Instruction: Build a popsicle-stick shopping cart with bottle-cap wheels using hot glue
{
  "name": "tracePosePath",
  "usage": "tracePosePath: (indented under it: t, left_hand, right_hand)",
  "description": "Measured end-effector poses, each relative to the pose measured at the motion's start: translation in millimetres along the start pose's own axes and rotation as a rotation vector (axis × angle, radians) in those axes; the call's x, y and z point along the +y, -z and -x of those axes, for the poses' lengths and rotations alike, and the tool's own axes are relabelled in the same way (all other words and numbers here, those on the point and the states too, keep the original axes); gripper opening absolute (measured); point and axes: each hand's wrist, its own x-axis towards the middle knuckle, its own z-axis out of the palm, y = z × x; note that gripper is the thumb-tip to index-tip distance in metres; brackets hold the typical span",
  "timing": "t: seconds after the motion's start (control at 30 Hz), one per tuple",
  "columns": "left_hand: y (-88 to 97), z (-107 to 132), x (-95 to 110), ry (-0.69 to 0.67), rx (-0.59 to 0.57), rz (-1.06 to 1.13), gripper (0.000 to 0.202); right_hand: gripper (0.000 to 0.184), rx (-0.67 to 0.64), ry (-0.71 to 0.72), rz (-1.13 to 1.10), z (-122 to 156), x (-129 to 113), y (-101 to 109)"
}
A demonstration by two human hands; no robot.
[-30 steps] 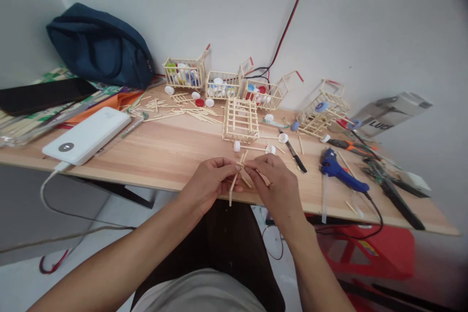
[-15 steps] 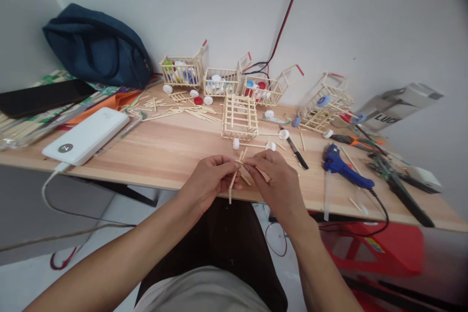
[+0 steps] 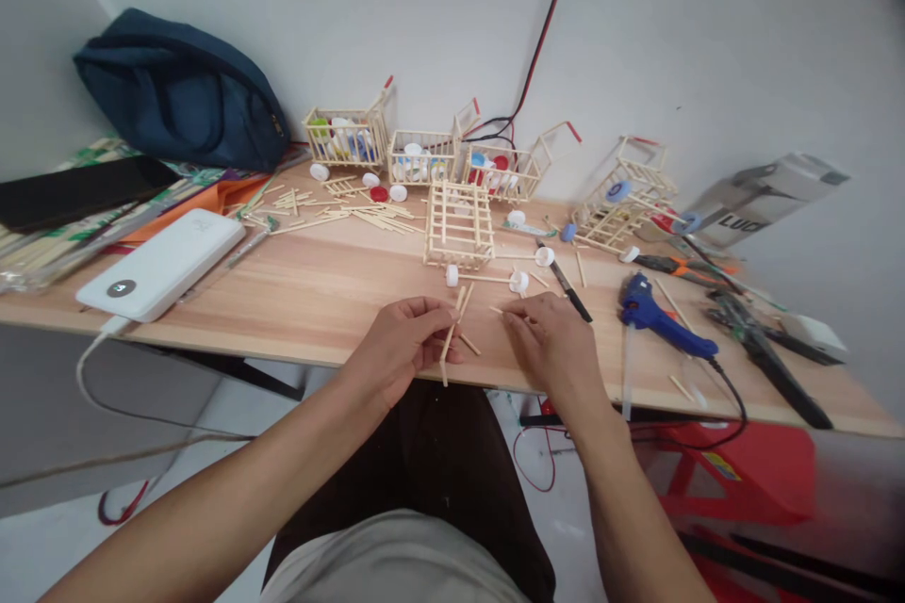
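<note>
My left hand (image 3: 414, 336) pinches a small frame of joined wooden sticks (image 3: 449, 339) just above the table's front edge. To the right, my right hand (image 3: 555, 339) is closed in a pinch, and the pale tip of a short wooden stick (image 3: 497, 309) sticks out from its fingers. A gap separates the two hands. Just beyond them lies a wooden axle stick (image 3: 485, 279) with a white cap at each end. Behind it stands a small cage-like stick basket (image 3: 459, 231).
Small stick carts (image 3: 346, 137) filled with bottle caps line the wall. Loose sticks (image 3: 382, 219) are scattered before them. A black-handled knife (image 3: 571, 292), a blue glue gun (image 3: 661, 318) and pliers (image 3: 760, 353) lie at right. At left are a white power bank (image 3: 162, 266) and a blue bag (image 3: 188, 94).
My right hand has moved right, away from my left hand, with a short stick between its fingers. My left hand still holds the stick frame. The whole view has shifted slightly.
</note>
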Motion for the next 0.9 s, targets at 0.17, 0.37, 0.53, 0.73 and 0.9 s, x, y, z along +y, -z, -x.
tracePosePath:
  t: [0.17,0.37,0.53,0.73,0.9]
  left_hand:
    - [-1.1,0.4,0.6,-0.007,-0.004,-0.009,0.015]
    - [0.0,0.5,1.8,0.005,0.023,0.006,0.012]
    - [2.4,0.5,2.3,0.013,0.010,0.005,0.015]
    - [2.9,-1.2,2.6,0.007,0.012,0.007,0.020]
    - [2.1,-1.2,2.0,0.000,0.017,-0.002,0.017]
  right_hand:
    - [0.018,-0.018,-0.007,0.041,2.0,13.2,-11.5]
    - [0.024,0.024,0.016,-0.043,1.8,10.7,3.3]
    - [0.025,0.191,-0.172,0.213,16.3,43.0,65.8]
    - [0.030,0.067,-0.444,0.593,48.0,117.4,116.0]
    - [0.036,-0.120,-0.377,0.678,41.7,135.5,112.5]
